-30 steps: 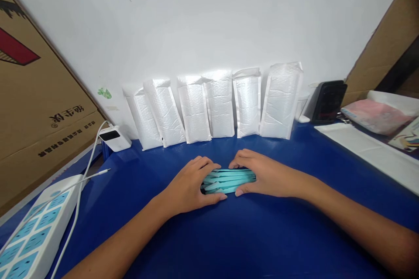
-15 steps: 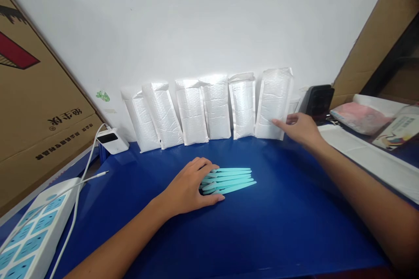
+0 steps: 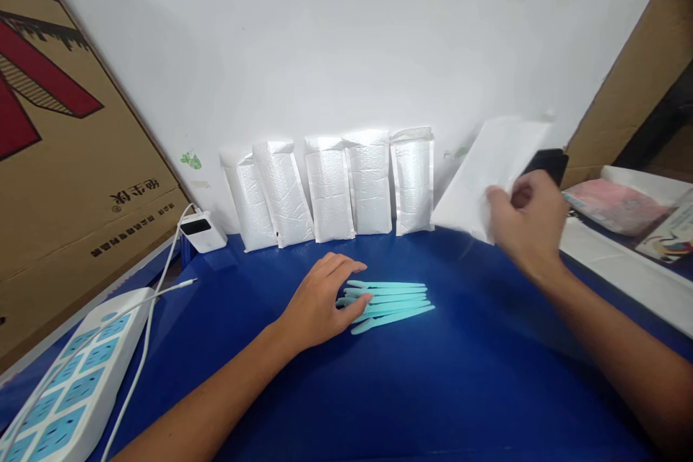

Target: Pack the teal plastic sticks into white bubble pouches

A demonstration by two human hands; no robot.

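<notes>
Slim turquoise plastic sticks (image 3: 401, 297), shaped like eyebrow razors, lie in a loose bundle on the blue table. My left hand (image 3: 325, 303) rests at their left end, fingers and thumb spread apart; the thumb overlaps some of them and hides part of their ends. At the right, my right hand (image 3: 525, 220) pinches a white bubble mailer (image 3: 481, 166) by its lower right part. This mailer is tilted and blurred by motion. Leaning against the wall to its left stand several silvery-white bubble mailers (image 3: 371, 184), upright and bulging.
A white power strip (image 3: 81, 368) with blue sockets and a cable lies at the left, near a small white device with a dark display (image 3: 204, 229). Cardboard boxes (image 3: 70, 159) flank both sides. A black object (image 3: 549, 162) and a pink package (image 3: 617, 206) are at the right.
My right hand has gripped the rightmost mailer and pulled it rightward, tilting it away from the row. My left hand has loosened and drawn slightly back from the sticks, uncovering more of them.
</notes>
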